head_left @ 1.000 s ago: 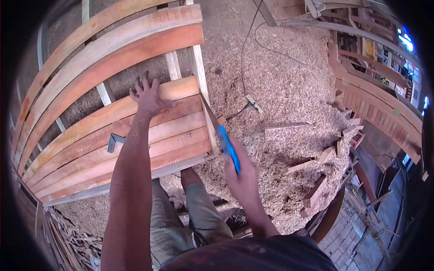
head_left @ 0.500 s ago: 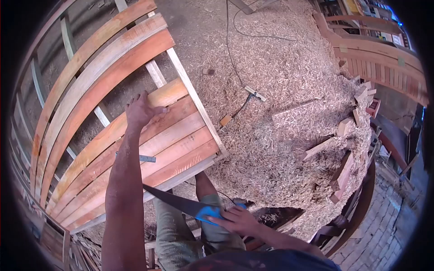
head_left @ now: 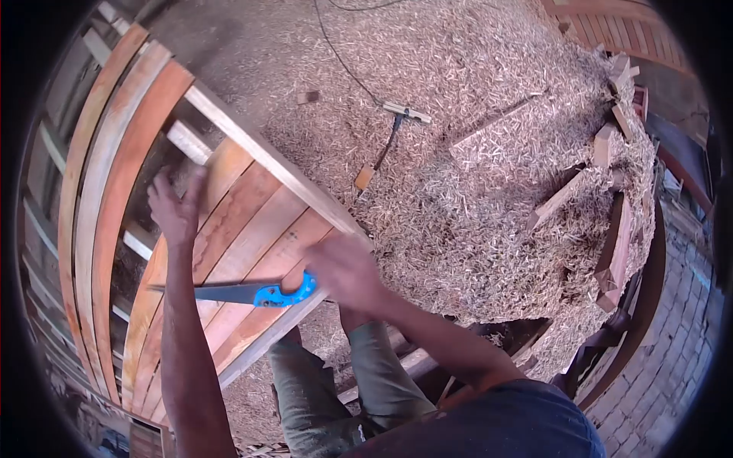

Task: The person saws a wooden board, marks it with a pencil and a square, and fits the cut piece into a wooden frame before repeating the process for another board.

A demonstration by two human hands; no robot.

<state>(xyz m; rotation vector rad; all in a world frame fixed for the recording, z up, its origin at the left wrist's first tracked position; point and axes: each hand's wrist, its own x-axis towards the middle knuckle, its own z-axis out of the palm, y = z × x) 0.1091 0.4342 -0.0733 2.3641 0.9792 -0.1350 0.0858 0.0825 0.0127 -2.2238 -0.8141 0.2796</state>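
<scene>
My left hand (head_left: 177,206), thumb and fingers spread, is over the gap between curved slats (head_left: 141,164) and the slatted panel (head_left: 248,221); nothing shows in it. A handsaw with a blue handle (head_left: 286,295) lies across the slats, its dark blade (head_left: 229,293) pointing left and its far end passing behind my left forearm. Beside the handle's right end is my right hand (head_left: 343,271), blurred by motion. No fingers show through the handle's loop, and whether the hand touches it is unclear. A pale end rail (head_left: 275,168) borders the panel.
Wood shavings (head_left: 473,221) cover the ground. On them are a cable with a pale bar (head_left: 406,113), a small orange-brown block (head_left: 364,178), and several offcuts (head_left: 561,198) at the right. Another slatted piece (head_left: 611,30) stands at the upper right, with brick paving (head_left: 660,366) below.
The saw has moved up and left from beside my knee onto the slats. My right hand has moved up; my left hand has lifted off the slat. The view has shifted.
</scene>
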